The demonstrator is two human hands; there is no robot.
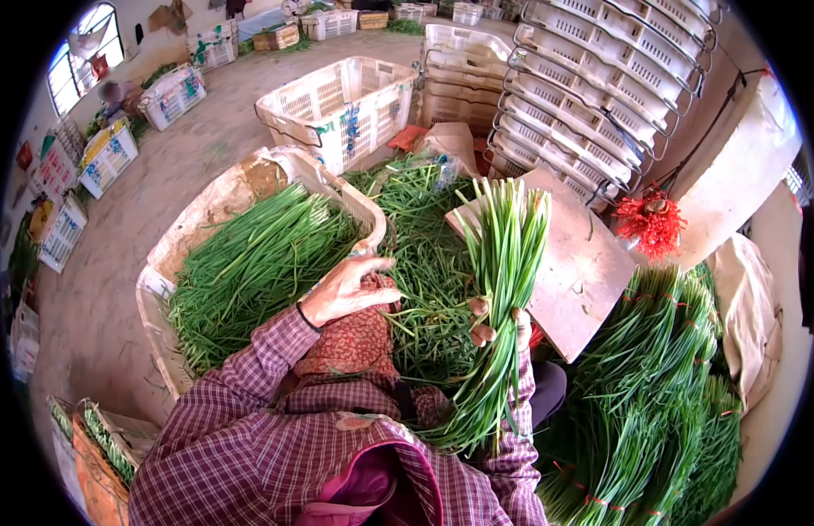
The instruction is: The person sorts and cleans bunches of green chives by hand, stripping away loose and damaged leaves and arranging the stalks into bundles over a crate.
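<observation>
My right hand (499,326) is wrapped round a thick bunch of garlic chives (512,241), held upright with the pale cut ends at the top and the leaves hanging towards my lap. To its left, my left hand (350,289) is raised with thumb and fingers apart, holding nothing that I can make out. It is over the near edge of a white basket (372,219) of loose chives (249,263). More loose green leaves (424,263) lie between the basket and the bunch. On the right lies a big pile of chives tied in bunches (644,412) with red bands.
A tilted board (582,254) is just beyond my right hand. Red ties (650,223) hang beside it. Tall stacked white crates (600,88) rise behind, with a white crate (341,110) to their left. More crates (175,95) line the wall, where a person (112,96) sits.
</observation>
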